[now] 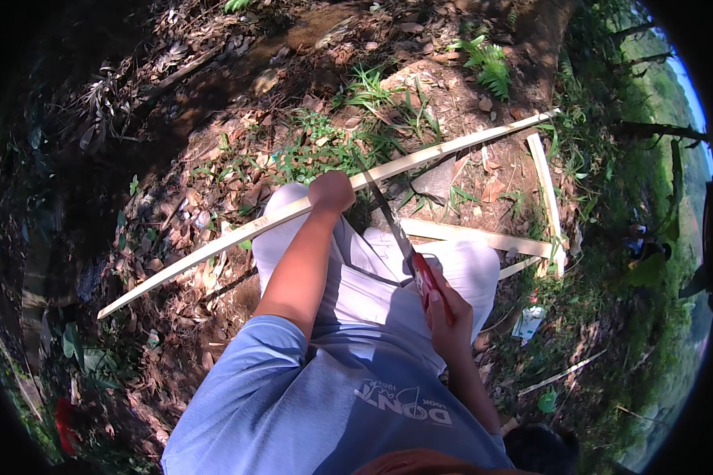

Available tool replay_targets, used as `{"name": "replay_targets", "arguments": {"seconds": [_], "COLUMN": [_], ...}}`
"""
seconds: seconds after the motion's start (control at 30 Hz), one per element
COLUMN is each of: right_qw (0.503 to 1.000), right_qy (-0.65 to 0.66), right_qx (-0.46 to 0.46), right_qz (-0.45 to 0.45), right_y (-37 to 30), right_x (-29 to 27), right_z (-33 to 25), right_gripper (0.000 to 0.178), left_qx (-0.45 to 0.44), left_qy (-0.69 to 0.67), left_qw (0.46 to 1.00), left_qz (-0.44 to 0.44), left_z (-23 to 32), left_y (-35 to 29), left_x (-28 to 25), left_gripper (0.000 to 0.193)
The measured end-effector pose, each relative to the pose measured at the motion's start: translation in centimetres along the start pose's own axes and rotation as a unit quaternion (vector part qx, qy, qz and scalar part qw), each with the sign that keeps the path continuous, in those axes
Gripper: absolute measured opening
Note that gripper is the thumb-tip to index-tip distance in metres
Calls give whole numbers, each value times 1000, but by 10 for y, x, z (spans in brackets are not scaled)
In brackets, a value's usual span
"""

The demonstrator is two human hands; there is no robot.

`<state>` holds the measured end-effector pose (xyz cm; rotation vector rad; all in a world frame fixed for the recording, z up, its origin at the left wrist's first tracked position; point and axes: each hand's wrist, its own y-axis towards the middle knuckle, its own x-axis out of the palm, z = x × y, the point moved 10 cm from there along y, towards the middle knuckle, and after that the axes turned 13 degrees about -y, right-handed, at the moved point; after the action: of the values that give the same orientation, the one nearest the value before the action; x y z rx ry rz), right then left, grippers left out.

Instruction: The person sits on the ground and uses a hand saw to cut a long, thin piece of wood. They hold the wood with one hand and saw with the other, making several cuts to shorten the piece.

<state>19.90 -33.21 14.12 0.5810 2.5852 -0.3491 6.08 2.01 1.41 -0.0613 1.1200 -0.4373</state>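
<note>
A long, narrow wooden strip point(444, 148) runs slantwise across the view, from the lower left to the upper right, over my left knee. My left hand point(331, 191) is closed around it near its middle. In my right hand point(449, 317) is a hand saw point(390, 215), gripped by its red handle. The saw's dark blade crosses the strip just right of my left hand, its tip pointing up and away. Whether the teeth have cut into the wood cannot be made out.
Right of my knees, more pale wooden strips point(483, 236) lie on the ground, one of them point(545, 190) nearly upright in view. Dry leaves, grass and a green fern point(491, 67) cover the earth ahead. A pale packet point(528, 323) lies at the right, and something red point(65, 426) at the lower left.
</note>
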Motion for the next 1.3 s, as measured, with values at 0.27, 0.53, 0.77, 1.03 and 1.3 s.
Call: {"name": "replay_targets", "arguments": {"seconds": [0.27,0.53,0.77,1.03,1.3], "right_qw": [999,996,998,995,996], "right_qy": [-19,-16,32,-12,32], "right_qx": [-50,-80,-48,-85,-77], "right_qz": [-9,20,14,60,43], "right_y": [-24,-8,46,101,136], "right_x": [-4,-1,15,53,72], "right_z": [-20,-34,-30,-11,-38], "right_gripper": [44,45,44,40,39], "left_qx": [70,91,97,100,74], "left_qy": [45,47,57,65,72], "left_qw": [994,991,990,988,991], "left_qz": [66,87,89,98,83], "left_z": [4,-2,-1,-1,-6], "left_y": [-16,-18,-10,-15,-3], "left_x": [-6,5,1,6,3], "left_gripper": [17,17,17,17,23]}}
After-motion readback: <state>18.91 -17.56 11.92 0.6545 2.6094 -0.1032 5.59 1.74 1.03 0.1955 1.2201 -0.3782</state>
